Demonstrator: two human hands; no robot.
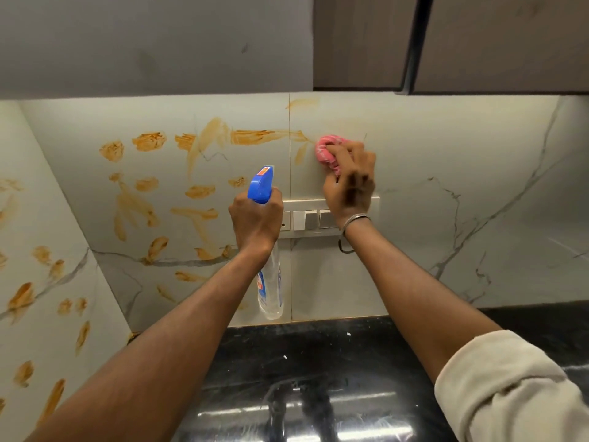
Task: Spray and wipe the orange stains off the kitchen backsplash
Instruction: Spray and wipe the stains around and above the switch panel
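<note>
The pale marble backsplash (414,148) carries several orange stains (251,136) across its left half and on the left side wall (19,298). My right hand (349,183) grips a bunched pink cloth (326,151) and presses it against the tile just right of the smears, above the switch plate. My left hand (255,218) grips the neck of a clear spray bottle (269,282) with a blue trigger head (262,183), held upright in front of the wall, nozzle toward the tiles.
A white switch and socket plate (302,218) is mounted on the backsplash behind my hands. A glossy black counter (302,378) runs below. Dark wall cabinets (478,43) hang overhead at the right. A grey panel (143,43) overhangs on the left.
</note>
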